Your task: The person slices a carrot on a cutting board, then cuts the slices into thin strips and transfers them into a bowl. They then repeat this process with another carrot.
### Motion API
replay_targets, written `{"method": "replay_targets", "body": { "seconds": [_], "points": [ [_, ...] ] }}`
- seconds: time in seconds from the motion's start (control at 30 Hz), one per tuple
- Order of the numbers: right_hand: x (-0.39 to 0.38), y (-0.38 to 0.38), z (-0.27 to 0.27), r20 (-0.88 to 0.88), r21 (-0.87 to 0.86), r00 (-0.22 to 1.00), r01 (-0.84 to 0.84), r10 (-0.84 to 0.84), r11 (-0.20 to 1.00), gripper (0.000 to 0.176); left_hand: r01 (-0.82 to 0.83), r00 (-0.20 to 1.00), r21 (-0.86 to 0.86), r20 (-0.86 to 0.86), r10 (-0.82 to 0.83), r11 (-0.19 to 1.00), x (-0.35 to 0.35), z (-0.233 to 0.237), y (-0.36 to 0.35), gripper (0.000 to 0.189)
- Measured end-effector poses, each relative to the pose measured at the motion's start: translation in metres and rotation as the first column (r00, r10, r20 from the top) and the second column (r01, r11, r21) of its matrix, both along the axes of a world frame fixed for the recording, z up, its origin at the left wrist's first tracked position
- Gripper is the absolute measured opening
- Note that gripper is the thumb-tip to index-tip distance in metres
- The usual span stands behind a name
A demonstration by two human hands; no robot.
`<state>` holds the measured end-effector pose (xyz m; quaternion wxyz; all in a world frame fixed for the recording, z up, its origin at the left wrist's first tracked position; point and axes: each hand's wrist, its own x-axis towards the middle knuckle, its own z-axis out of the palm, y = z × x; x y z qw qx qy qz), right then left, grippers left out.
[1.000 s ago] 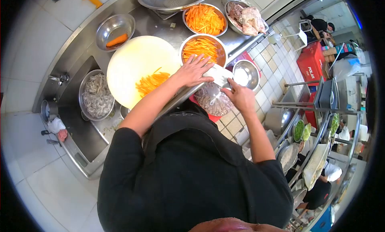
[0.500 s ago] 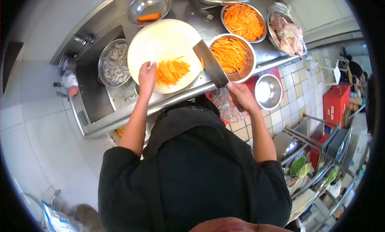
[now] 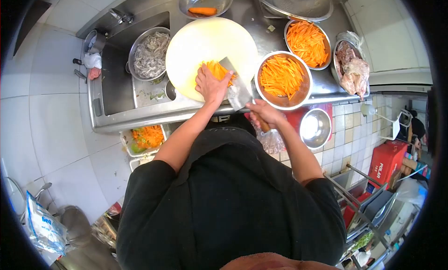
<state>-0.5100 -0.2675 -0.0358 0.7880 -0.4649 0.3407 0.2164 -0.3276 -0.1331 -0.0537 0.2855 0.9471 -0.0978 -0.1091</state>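
My left hand [image 3: 213, 85] lies with its fingers apart over the pile of cut carrot strips [image 3: 217, 69] on the round cutting board [image 3: 200, 41]. My right hand [image 3: 265, 115] is closed round the wooden handle of a cleaver [image 3: 239, 93]. The broad blade is at the right side of the pile, close to my left fingertips. Just right of the board stands a bowl of carrot strips [image 3: 281, 77], and behind it a second bowl of strips [image 3: 307, 44].
A metal bowl with a whole carrot [image 3: 202, 11] stands behind the board. Left is a pot of greyish pieces [image 3: 151, 55] at the sink [image 3: 116, 83]. Raw meat [image 3: 353, 74] fills a bowl far right. An empty bowl [image 3: 315, 128] sits below the counter edge.
My left hand has moved from the left of the pile onto it. The cleaver has moved from beside the bowl onto the board against the strips. The view has shifted.
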Motion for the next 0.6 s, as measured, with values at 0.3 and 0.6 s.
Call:
{"method": "replay_targets", "body": {
  "seconds": [0.3, 0.6],
  "points": [
    [0.028, 0.035, 0.006, 0.124, 0.010, 0.989, -0.088, 0.086, 0.996, 0.026, -0.005, 0.959, -0.349, 0.264, 0.104, 0.937, 0.021, -0.038, 0.010, 0.072],
    [-0.043, 0.021, 0.063, 0.140, -0.216, 0.978, 0.184, -0.156, 0.959, 0.021, 0.387, 0.908, -0.591, 0.378, -0.181, 0.708, -0.024, 0.011, -0.066, 0.070]
  ]
}}
